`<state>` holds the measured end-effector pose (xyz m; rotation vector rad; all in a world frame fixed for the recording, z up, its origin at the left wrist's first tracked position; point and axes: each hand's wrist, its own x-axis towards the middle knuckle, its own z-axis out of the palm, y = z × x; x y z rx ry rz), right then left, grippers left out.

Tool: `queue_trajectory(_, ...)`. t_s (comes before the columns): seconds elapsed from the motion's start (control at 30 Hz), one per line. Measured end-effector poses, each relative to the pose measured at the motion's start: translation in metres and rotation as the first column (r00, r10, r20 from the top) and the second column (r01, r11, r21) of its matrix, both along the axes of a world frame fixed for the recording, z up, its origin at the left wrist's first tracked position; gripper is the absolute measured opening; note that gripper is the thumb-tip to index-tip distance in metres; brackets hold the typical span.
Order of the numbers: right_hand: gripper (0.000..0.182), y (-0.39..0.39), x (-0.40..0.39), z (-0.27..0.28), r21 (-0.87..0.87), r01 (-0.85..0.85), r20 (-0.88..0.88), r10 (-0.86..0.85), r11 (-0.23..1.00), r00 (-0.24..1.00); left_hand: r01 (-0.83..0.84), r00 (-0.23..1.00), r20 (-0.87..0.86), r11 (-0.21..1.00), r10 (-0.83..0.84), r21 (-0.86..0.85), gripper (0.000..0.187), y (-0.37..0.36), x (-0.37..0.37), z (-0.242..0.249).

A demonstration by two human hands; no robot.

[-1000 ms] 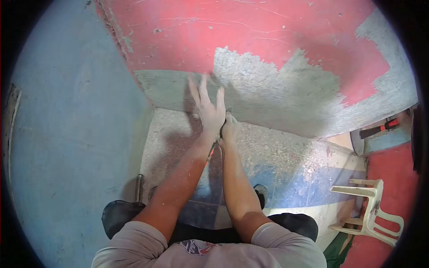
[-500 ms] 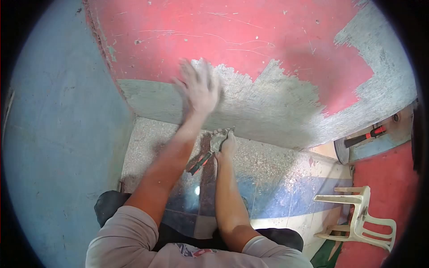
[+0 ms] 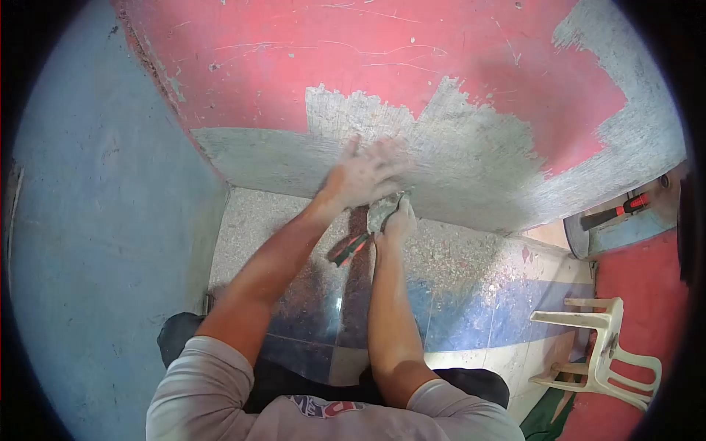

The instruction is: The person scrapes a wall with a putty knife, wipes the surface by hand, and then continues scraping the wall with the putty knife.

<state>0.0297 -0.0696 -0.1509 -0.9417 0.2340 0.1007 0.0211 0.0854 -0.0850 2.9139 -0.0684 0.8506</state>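
Observation:
My left hand [image 3: 368, 173] is open with its fingers spread, slightly blurred, against the bare grey lower part of the wall [image 3: 471, 147]. Just below it, my right hand [image 3: 399, 222] is closed on a scraper [image 3: 380, 213] near its broad, dusty grey blade. The scraper's black and red handle [image 3: 349, 250] sticks out down to the left. Above both hands the wall keeps its scratched pink paint [image 3: 353, 66], which ends in a ragged edge where grey shows.
Paint chips and dust litter the tiled floor [image 3: 471, 294]. A blue wall [image 3: 110, 206] closes the left side. To the right are a white plastic chair [image 3: 609, 345] lying sideways in view and a red-and-black-handled tool [image 3: 625, 209] on a ledge.
My left hand has moved down and right along the wall, from the pink edge onto the grey part. My right hand still grips the scraper; the view has shifted slightly.

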Motion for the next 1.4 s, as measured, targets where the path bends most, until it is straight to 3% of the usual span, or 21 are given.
queue_trajectory(0.03,0.033,0.0,-0.001,0.0,0.09,0.01,-0.07,-0.004,0.996,0.998,0.044,0.996,-0.077,0.995,-0.051,-0.086,0.057,-0.001,0.0,0.0)
queue_trajectory(0.1,0.032,0.002,-0.001,0.001,0.271,0.059,-0.203,-0.003,0.961,0.979,-0.287,0.838,0.354,0.886,0.416,-0.364,0.057,-0.003,0.021,0.004)
queue_trajectory(0.17,0.033,0.0,-0.009,-0.003,0.193,-0.032,-0.101,0.052,0.981,0.994,-0.206,0.874,0.373,0.933,0.311,-0.294,0.059,-0.006,0.021,-0.003)
queue_trajectory(0.2,0.033,-0.001,-0.009,-0.005,0.15,-0.077,-0.044,0.084,0.986,0.995,0.061,0.984,0.172,0.995,-0.046,-0.081,0.061,-0.011,0.016,0.001)
queue_trajectory(0.27,0.033,0.002,-0.009,-0.01,0.129,-0.003,-0.12,0.018,0.992,0.993,0.323,0.946,-0.001,0.946,-0.323,0.037,0.064,-0.016,0.01,0.012)
queue_trajectory(0.3,0.033,0.001,-0.006,-0.011,0.116,0.034,-0.153,-0.016,0.993,0.988,0.05,0.995,0.09,0.999,-0.052,0.019,0.063,-0.021,0.014,0.016)
queue_trajectory(0.37,0.033,-0.004,0.0,-0.012,0.186,0.063,-0.174,-0.03,0.981,0.984,-0.464,0.853,0.229,0.883,0.468,-0.076,0.061,-0.032,0.025,0.025)
queue_trajectory(0.43,0.033,-0.007,-0.007,-0.014,0.156,0.078,-0.174,-0.05,0.985,0.983,-0.339,0.924,0.195,0.941,0.327,0.026,0.06,-0.034,0.025,0.015)
queue_trajectory(0.47,0.033,-0.009,-0.007,-0.012,0.092,0.073,-0.144,-0.059,0.993,0.988,0.07,0.994,0.071,0.987,-0.081,0.146,0.059,-0.034,0.027,0.012)
queue_trajectory(0.57,0.034,-0.013,-0.005,-0.011,0.133,0.123,-0.201,-0.095,0.983,0.975,0.284,0.952,0.147,0.954,-0.268,-0.095,0.055,-0.039,0.036,0.015)
queue_trajectory(0.63,0.034,-0.018,0.004,-0.017,0.156,0.113,-0.177,-0.085,0.981,0.98,-0.084,0.863,0.476,0.978,0.167,-0.19,0.053,-0.048,0.049,0.016)
queue_trajectory(0.7,0.034,-0.025,0.002,-0.019,0.079,0.014,-0.065,-0.009,0.997,0.998,-0.011,0.928,0.37,0.997,0.041,-0.082,0.05,-0.053,0.04,0.011)
queue_trajectory(0.73,0.034,-0.026,0.002,-0.014,0.108,-0.011,-0.056,0.017,0.994,0.998,0.281,0.957,0.069,0.959,-0.283,0.04,0.049,-0.057,0.029,0.01)
queue_trajectory(0.83,0.034,-0.024,0.005,-0.001,0.134,-0.064,-0.014,0.066,0.989,0.998,0.574,0.819,0.113,0.803,-0.562,-0.164,0.037,-0.067,-0.006,0.011)
queue_trajectory(0.9,0.032,-0.022,0.013,0.002,0.039,-0.075,0.026,0.074,0.996,0.997,0.501,0.845,0.353,0.824,-0.401,-0.264,0.033,-0.065,-0.02,0.02)
queue_trajectory(1.0,0.024,-0.006,0.019,0.002,-0.028,-0.231,0.207,0.232,0.973,0.951,0.461,0.862,0.459,0.707,-0.214,-0.536,0.028,-0.047,-0.044,0.035)
queue_trajectory(1.1,0.021,0.041,0.0,0.039,-0.297,-0.278,0.24,0.354,0.913,0.904,0.317,0.908,0.411,0.5,0.087,-0.806,0.026,-0.024,-0.063,0.016)
queue_trajectory(1.2,0.022,0.087,-0.026,0.078,-0.344,-0.28,0.299,0.387,0.896,0.872,0.294,0.951,0.294,0.015,0.095,-0.956,0.028,-0.008,-0.088,0.009)
queue_trajectory(1.3,0.027,0.121,-0.034,0.08,-0.372,-0.217,0.322,0.344,0.903,0.882,0.245,0.97,0.24,-0.191,0.051,-0.95,0.031,0.02,-0.098,0.007)
queue_trajectory(1.37,0.026,0.142,-0.048,0.084,-0.338,-0.138,0.338,0.256,0.931,0.906,0.144,0.986,0.129,-0.156,0.105,-0.977,0.029,0.036,-0.103,0.01)
queue_trajectory(1.4,0.026,0.146,-0.055,0.087,-0.511,-0.061,0.388,0.294,0.857,0.874,0.139,0.984,0.124,-0.116,0.129,-0.983,0.029,0.046,-0.103,0.009)
